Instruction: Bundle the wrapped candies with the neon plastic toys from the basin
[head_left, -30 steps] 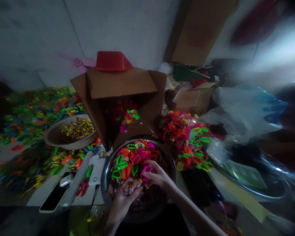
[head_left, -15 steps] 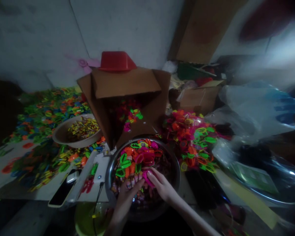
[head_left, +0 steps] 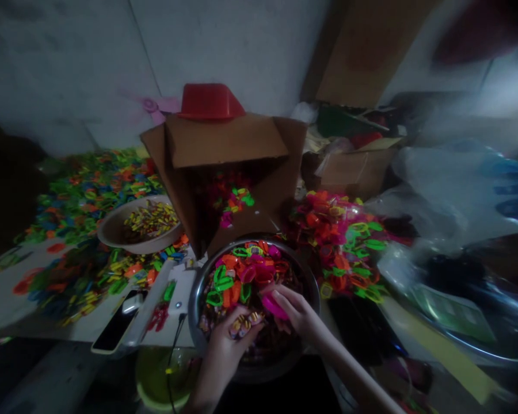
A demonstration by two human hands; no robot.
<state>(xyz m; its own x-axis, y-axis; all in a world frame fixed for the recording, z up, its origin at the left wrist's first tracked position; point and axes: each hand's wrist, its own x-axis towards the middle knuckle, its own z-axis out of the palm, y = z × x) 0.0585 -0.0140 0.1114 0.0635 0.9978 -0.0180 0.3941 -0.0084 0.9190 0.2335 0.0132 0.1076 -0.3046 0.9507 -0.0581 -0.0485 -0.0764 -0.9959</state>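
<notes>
A round metal bowl (head_left: 311, 279) sits in front of me, full of bright plastic rings (head_left: 242, 273) in green, orange and pink. My left hand (head_left: 231, 339) is cupped over the bowl's near side and holds several small pale pieces (head_left: 244, 325) in its fingers. Beside it, my right hand (head_left: 296, 310) pinches a pink plastic ring (head_left: 275, 306) just above the bowl. The two hands are close together, almost touching.
An open cardboard box (head_left: 224, 172) lies tipped behind the bowl, a red tub (head_left: 209, 102) on top. A beige dish (head_left: 138, 224) of small yellow pieces stands left among scattered coloured rings. A phone (head_left: 118, 322) lies near the edge. Another ring heap (head_left: 341, 241) and plastic bags fill the right.
My right hand has picked a pink ring out of the bowl and drawn it back toward my left hand. The left hand has curled tighter around its small pieces.
</notes>
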